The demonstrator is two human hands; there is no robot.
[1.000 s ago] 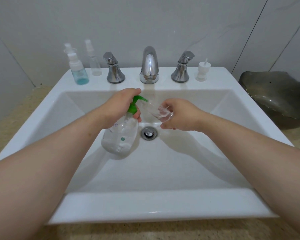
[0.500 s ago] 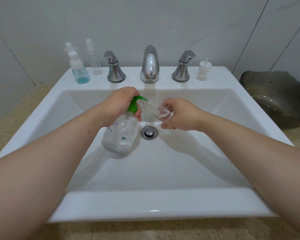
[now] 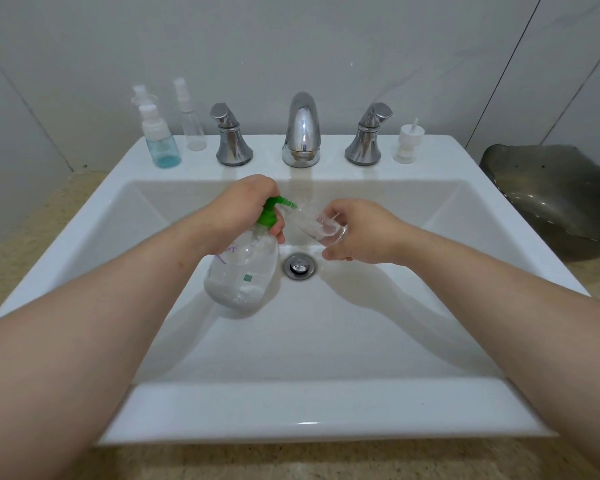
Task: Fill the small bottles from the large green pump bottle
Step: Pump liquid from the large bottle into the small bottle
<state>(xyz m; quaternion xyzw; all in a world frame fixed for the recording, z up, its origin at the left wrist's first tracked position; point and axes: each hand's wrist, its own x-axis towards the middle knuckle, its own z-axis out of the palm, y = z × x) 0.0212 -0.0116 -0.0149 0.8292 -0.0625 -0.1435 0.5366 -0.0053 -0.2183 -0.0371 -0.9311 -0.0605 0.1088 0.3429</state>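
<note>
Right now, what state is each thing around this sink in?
pump bottle: tilted over the sink, liquid low.
small clear bottle: uncapped, tilted, mouth at the green nozzle.
left hand: gripping the pump bottle's top.
right hand: holding the small clear bottle.
blue bottle: upright, capped, part full.
slim spray bottle: upright, capped, looks empty.
loose white cap: standing on the sink's ledge.
faucet: no water running.

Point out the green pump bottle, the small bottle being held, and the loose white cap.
green pump bottle (image 3: pixel 243 268): head view, clear body.
small bottle (image 3: pixel 310 221): head view, side wall.
white cap (image 3: pixel 407 145): head view, middle.
</note>
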